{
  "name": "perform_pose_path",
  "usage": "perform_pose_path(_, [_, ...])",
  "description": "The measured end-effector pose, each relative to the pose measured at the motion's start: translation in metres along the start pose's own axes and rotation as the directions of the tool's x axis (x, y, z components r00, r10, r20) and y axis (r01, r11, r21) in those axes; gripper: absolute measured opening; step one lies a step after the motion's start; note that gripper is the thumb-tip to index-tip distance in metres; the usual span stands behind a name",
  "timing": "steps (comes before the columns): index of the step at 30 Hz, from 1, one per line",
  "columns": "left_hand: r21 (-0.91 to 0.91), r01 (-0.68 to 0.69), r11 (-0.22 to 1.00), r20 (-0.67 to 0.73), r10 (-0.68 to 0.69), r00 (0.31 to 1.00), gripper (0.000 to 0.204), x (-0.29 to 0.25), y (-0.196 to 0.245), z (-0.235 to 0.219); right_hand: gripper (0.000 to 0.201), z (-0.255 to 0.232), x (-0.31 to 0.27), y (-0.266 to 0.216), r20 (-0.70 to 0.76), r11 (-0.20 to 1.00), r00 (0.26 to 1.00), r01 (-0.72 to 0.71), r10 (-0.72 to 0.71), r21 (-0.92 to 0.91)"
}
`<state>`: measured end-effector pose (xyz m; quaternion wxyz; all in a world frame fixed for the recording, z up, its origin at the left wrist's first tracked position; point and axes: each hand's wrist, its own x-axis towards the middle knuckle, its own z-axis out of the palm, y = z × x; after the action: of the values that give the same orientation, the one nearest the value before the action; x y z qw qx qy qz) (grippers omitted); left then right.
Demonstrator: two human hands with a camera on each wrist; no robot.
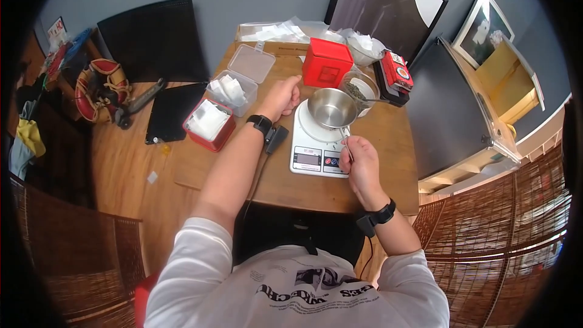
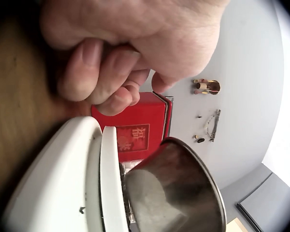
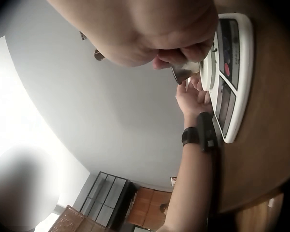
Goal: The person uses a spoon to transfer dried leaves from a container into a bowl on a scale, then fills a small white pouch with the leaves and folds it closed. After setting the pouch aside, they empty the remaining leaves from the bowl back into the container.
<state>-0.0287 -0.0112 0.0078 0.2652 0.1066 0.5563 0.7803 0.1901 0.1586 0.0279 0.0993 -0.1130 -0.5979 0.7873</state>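
Observation:
A small steel pan (image 1: 333, 108) sits over the round plate of a white kitchen scale (image 1: 303, 173). My right hand (image 1: 363, 161) pinches a slim metal handle at the pan's near side; its fingers hide much of the grip. Left of the pan, my left hand (image 1: 283, 97) rests low near the table with fingers loosely curled and nothing in them. Its fingertips come close to a red box (image 1: 328, 64), which shows a gold character in the left wrist view. Behind the pan stands a clear bowl (image 1: 378, 92) with dark green dried leaves.
A red tin (image 1: 228, 135) and a clear plastic box (image 1: 246, 107), both with white packets, stand at the left of the wooden table (image 1: 273, 188). A bowl with white contents (image 1: 367, 58) and a red packet (image 1: 398, 74) on a black object are at the back right.

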Motion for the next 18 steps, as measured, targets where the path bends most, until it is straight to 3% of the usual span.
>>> perform_pose_path(4, [0.063, -0.060, 0.996, 0.018, 0.059, 0.998, 0.052, -0.005, -0.001, 0.005, 0.022, 0.001, 0.000, 0.003, 0.036, 0.997, 0.999, -0.007, 0.010, -0.082])
perform_pose_path(7, [0.152, -0.078, 0.985, 0.016, 0.076, 0.997, 0.052, -0.011, -0.001, 0.008, 0.032, 0.002, -0.005, -0.011, 0.070, 0.980, 0.989, -0.114, 0.126, -0.161])
perform_pose_path(9, [0.207, -0.166, 0.964, 0.059, 0.157, 0.986, 0.050, -0.015, -0.002, 0.010, 0.040, -0.007, 0.004, -0.025, 0.038, 0.859, 0.983, -0.139, 0.181, -0.492])
perform_pose_path(10, [0.206, -0.166, 0.964, 0.062, 0.156, 0.986, 0.050, -0.015, -0.003, 0.010, 0.040, -0.014, 0.012, -0.031, 0.035, 0.859, 0.983, -0.140, 0.181, -0.492])
perform_pose_path(12, [0.188, -0.212, 0.959, 0.057, 0.205, 0.977, 0.046, -0.016, -0.007, 0.011, 0.045, -0.031, 0.036, -0.047, -0.103, 0.829, 0.988, 0.036, -0.112, -0.558])
perform_pose_path(14, [0.206, -0.235, 0.950, 0.040, 0.231, 0.972, 0.044, -0.020, -0.007, 0.016, 0.044, -0.040, 0.061, -0.069, -0.257, 0.784, 0.938, 0.023, -0.231, -0.621])
perform_pose_path(16, [0.226, -0.265, 0.937, 0.023, 0.267, 0.963, 0.042, -0.021, -0.009, 0.020, 0.042, -0.054, 0.091, -0.070, -0.310, 0.713, 0.877, 0.052, -0.367, -0.699])
perform_pose_path(18, [0.211, -0.315, 0.925, 0.022, 0.318, 0.948, 0.039, -0.018, -0.013, 0.019, 0.036, -0.082, 0.129, -0.048, -0.269, 0.685, 0.856, 0.126, -0.441, -0.718])
